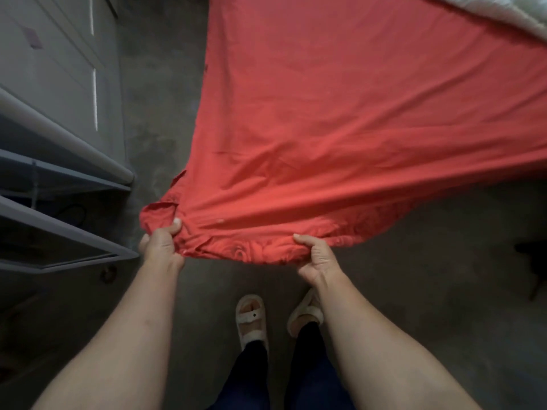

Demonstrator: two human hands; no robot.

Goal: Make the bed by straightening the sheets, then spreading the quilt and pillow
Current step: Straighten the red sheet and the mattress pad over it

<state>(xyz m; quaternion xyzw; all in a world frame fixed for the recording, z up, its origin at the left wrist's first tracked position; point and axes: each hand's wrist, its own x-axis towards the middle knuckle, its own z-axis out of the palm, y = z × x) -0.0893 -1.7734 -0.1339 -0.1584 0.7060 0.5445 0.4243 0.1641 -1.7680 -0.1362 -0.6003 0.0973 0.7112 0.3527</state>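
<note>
Where the head camera looks down past two bare forearms, a red sheet fills the upper right of the picture, stretched in long creases from its near edge toward the far right; its near edge is lifted above the floor, and a darker rose print shows along the turned hem between the hands; whether a mattress lies under its far part cannot be told. The left hand grips the bunched corner of the sheet, thumb on top and fingers curled beneath; the right hand pinches the same edge further right, thumb laid over the fold; the two hands are apart, with the hem sagging a little between them. A white fluffy quilt lies at the top right corner, touching the sheet's far edge. The floor is bare, mottled grey, and runs as a strip between the sheet and a pale cabinet at the left; below the cabinet stand a white rail and a grey metal frame. Pale sandals and dark trousers show between the forearms; a dark blurred shape sits at the right edge.
</note>
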